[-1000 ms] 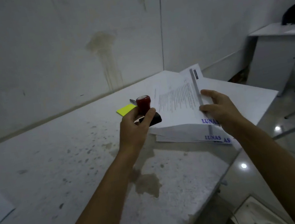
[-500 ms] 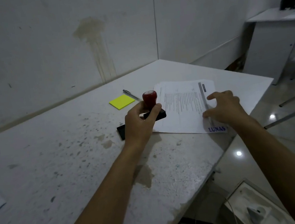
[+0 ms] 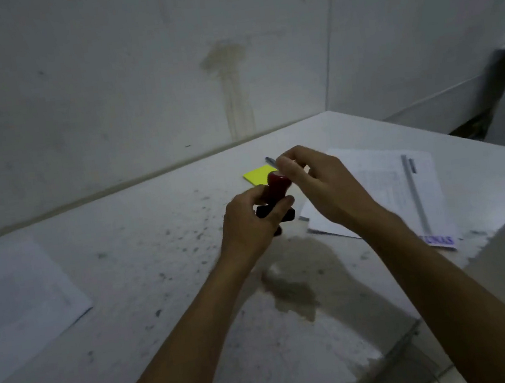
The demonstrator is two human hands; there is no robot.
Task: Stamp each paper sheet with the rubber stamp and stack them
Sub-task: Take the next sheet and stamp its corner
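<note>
Fingers of left hand [image 3: 251,228] grip stamp [image 3: 277,193]; right hand [image 3: 323,184] touches its knob, fingers curled, screening papers [image 3: 402,179].

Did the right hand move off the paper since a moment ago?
Yes. The right hand left the printed sheet and now hovers by the stamp, toward the yellow note.

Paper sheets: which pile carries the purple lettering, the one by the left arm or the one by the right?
The printed stack beside the right hand; purple lettering shows at its near corner. The sheet at the table's left edge shows none.
</note>
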